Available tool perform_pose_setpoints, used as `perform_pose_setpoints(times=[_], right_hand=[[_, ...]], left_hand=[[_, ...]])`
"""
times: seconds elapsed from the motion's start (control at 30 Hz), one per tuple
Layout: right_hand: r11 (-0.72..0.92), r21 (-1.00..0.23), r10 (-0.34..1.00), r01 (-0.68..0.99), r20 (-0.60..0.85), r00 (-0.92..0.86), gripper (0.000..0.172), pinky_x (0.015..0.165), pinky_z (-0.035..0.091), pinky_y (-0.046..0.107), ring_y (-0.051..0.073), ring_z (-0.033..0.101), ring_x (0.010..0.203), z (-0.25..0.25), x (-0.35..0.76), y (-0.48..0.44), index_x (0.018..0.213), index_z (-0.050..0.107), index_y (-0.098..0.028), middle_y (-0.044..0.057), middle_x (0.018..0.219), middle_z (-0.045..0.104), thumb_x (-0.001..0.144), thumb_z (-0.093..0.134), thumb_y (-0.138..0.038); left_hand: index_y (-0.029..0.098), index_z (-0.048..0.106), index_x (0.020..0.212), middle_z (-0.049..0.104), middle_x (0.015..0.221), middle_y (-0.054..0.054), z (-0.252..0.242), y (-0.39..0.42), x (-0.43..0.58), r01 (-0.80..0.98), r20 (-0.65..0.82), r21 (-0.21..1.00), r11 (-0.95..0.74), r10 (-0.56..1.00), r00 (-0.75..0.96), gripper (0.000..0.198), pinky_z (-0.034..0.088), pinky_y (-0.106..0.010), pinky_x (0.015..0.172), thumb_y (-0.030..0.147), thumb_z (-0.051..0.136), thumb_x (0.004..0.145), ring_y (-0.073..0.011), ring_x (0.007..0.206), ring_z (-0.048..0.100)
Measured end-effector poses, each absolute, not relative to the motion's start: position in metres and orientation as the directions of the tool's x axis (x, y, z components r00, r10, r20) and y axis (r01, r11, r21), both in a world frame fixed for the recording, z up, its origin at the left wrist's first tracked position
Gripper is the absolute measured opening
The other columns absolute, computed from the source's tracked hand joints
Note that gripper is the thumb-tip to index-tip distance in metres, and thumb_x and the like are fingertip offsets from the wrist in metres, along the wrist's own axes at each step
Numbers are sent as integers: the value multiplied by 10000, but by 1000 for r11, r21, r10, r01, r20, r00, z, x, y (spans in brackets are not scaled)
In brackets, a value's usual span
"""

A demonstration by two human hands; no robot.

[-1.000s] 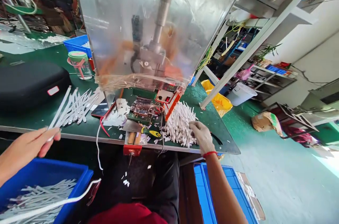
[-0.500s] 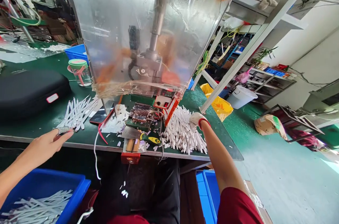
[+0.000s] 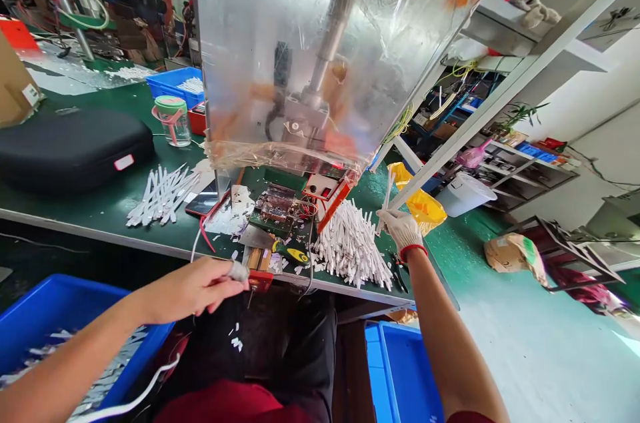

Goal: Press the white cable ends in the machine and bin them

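My right hand (image 3: 404, 231), in a white knitted glove with a red cuff, pinches a few white strips (image 3: 389, 193) that stick up above its fingers. It is raised just right of a large heap of white strips (image 3: 353, 243) at the table's edge. My left hand (image 3: 210, 286), bare but for a grey covering on one fingertip, hovers over the table's front edge. Its fingers are loosely bent and slightly apart, with nothing visible in them. Close to it are a scraper (image 3: 290, 252) with a yellow-black handle and a small red clamp block (image 3: 260, 280).
A machine behind a clear plastic-wrapped shield (image 3: 250, 43) stands over a metal fixture (image 3: 277, 203). A smaller strip pile (image 3: 163, 195), a black case (image 3: 75, 149) and a lidded jar (image 3: 175, 123) are at left. Pliers (image 3: 400, 273) lie at right. Blue bins (image 3: 407, 369) sit below.
My left hand has moved right from the smaller pile to the front middle. My right hand has lifted from the big heap with strips in its fingers. The view has shifted.
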State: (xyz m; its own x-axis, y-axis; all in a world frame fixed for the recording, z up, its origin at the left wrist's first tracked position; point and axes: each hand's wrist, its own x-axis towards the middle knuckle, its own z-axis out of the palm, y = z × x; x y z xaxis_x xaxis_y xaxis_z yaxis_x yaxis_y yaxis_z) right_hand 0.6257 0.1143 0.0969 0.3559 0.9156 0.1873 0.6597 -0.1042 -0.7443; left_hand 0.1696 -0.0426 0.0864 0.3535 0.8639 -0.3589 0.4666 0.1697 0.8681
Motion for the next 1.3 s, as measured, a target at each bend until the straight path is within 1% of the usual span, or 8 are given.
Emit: perform_pose_setpoints(times=[0.1, 0.23, 0.33, 0.47, 0.73, 1.0, 1.17, 1.3], right_hand=[[-2, -925, 957, 380, 109, 270, 355, 508, 407, 259, 143, 516, 536, 112, 597, 86, 836, 741, -149, 27, 599, 614, 718, 745, -483], [-13, -996, 1000, 88, -12, 10, 385, 477, 409, 230, 123, 525, 519, 114, 534, 28, 938, 734, -156, 20, 636, 625, 702, 812, -450], [-66, -996, 988, 67, -75, -136, 373, 479, 419, 233, 127, 529, 511, 105, 494, -7, 929, 734, -152, 20, 613, 619, 743, 792, -471], [-90, -989, 966, 118, -115, -231, 348, 517, 448, 234, 133, 552, 553, 87, 466, -23, 929, 715, -155, 25, 648, 642, 793, 749, -473], [-68, -945, 943, 320, -165, -289, 217, 534, 448, 231, 132, 551, 595, 59, 440, -31, 813, 675, -162, 8, 687, 629, 839, 657, -376], [-254, -967, 918, -24, -233, -322, 381, 481, 432, 214, 120, 548, 505, 43, 430, -13, 779, 672, -156, 18, 580, 626, 785, 743, -530], [-417, -889, 836, -188, -294, -463, 326, 476, 411, 192, 87, 520, 495, 24, 408, 20, 786, 709, -131, 28, 636, 652, 713, 834, -423], [-466, -841, 832, -275, -311, -459, 305, 461, 415, 188, 81, 516, 482, 11, 391, 37, 793, 723, -123, 15, 628, 645, 669, 859, -365]], left_hand=[[167, 678, 1037, 627, 651, 2, 80, -45, 202, 380, -334, 919, 108, 726, 601, 444, 439, -221, 515, 567, 529, 914, -140, 542, 574], [149, 601, 1196, 694, 793, -44, 59, -48, 245, 142, -234, 972, 186, 751, 617, 440, 490, -235, 544, 496, 536, 932, -144, 585, 638], [127, 589, 1145, 729, 955, -117, 46, -48, 270, -27, -179, 972, 235, 802, 569, 447, 533, -264, 604, 502, 586, 904, -182, 702, 709], [117, 601, 907, 746, 897, -145, 36, -49, 278, -138, -202, 942, 305, 848, 491, 446, 554, -295, 619, 559, 631, 856, -214, 705, 732], [125, 610, 785, 734, 758, -104, 26, -57, 268, -21, -282, 949, 315, 876, 391, 451, 547, -289, 580, 573, 630, 835, -202, 635, 716], [111, 649, 858, 738, 712, -87, 13, -75, 242, -9, -344, 920, 393, 815, 466, 325, 544, -275, 583, 434, 615, 862, -196, 615, 721], [107, 652, 882, 742, 709, -92, 11, -78, 232, -95, -354, 904, 417, 854, 381, 408, 547, -280, 586, 511, 654, 826, -217, 631, 732], [106, 655, 889, 739, 688, -92, 10, -69, 233, -128, -377, 896, 425, 880, 290, 467, 536, -266, 561, 566, 661, 808, -218, 616, 731]])
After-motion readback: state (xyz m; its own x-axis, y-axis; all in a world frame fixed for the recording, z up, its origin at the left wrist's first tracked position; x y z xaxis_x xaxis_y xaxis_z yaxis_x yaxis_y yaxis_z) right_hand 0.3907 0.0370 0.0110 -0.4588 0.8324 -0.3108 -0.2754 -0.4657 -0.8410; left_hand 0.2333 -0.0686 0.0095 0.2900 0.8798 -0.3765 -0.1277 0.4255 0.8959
